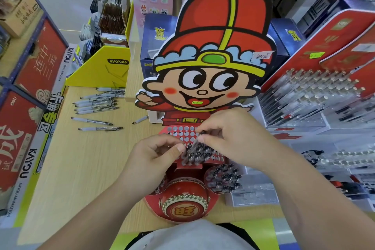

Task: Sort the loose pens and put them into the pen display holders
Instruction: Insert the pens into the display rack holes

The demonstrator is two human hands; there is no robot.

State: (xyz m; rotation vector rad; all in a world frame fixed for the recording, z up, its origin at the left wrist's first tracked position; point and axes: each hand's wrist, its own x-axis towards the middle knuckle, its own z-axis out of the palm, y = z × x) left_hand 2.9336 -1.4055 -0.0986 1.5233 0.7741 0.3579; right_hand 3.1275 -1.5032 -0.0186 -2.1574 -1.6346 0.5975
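Note:
A red cartoon-figure pen display holder (211,50) stands on the wooden table, with a perforated red tray (182,131) at its base. Several dark-capped pens (197,153) stand in the tray's near rows, and more fill a round side cup (224,177). My right hand (229,134) pinches a pen (195,141) by its top, its tip down among the tray holes. My left hand (157,155) hovers with curled fingers at the tray's left edge, thumb touching the standing pens. Several loose white pens (97,103) lie on the table at the far left.
A yellow card display box (105,67) stands behind the loose pens. Red and yellow boxes (30,95) line the left edge. Clear acrylic racks of pens (316,95) fill the right side. A red drum-shaped front (185,199) sits nearest me.

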